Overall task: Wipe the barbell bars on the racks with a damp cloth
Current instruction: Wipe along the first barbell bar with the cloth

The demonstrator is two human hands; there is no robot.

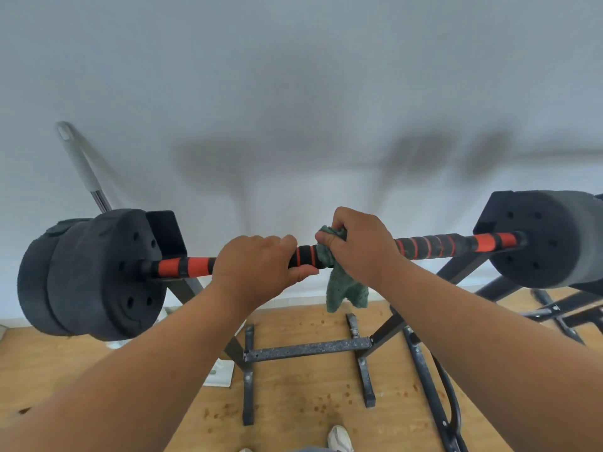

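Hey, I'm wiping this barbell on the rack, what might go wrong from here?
1. The left hand grips the bar right beside the cloth held by the right hand; wiping leftward may bump into it.
2. Hard rubbing could roll or shift the bar on its rack hooks, and the heavy plates make a slip dangerous.
3. The cloth's hanging tail might miss the bar, leaving patches unwiped.

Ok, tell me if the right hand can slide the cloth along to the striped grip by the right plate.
Probably yes. The right hand already grips the green cloth around the bar, and the striped grip toward the right weight plate looks bare and unobstructed.
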